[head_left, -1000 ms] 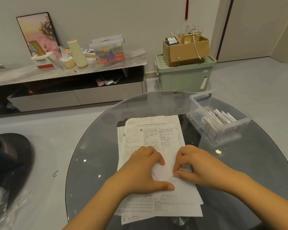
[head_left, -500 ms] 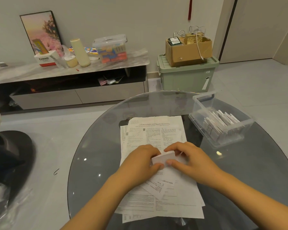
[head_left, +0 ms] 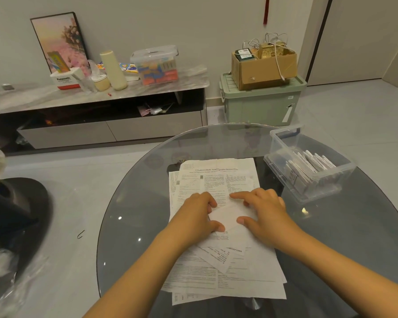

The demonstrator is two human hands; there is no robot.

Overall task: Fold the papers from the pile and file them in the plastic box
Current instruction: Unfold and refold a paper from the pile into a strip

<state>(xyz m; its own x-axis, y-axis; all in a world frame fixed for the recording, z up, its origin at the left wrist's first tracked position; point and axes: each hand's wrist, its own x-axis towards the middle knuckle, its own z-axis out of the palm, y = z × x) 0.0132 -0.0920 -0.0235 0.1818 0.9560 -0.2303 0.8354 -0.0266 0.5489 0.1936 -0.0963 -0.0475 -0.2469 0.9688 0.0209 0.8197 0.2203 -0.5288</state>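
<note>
Paper (head_left: 225, 216), small, white and folded, lies on top of the pile (head_left: 218, 180) in the middle of the round glass surface (head_left: 133, 214), and both your hands are on it. Your left hand (head_left: 193, 216) has its fingers curled over the paper's left edge, thumb tip on its near corner, so its grip pinches that side. Your right hand (head_left: 265, 212) lies flatter: the forefinger reaches out to the paper's far edge and the thumb presses its near right corner, fingers spread rather than curled. The pile under it is a loose stack of printed sheets, some skewed at the near end. The box (head_left: 308, 171), clear plastic, stands to the right of the pile near the surface's far right rim, with a row of folded papers standing inside it.
</note>
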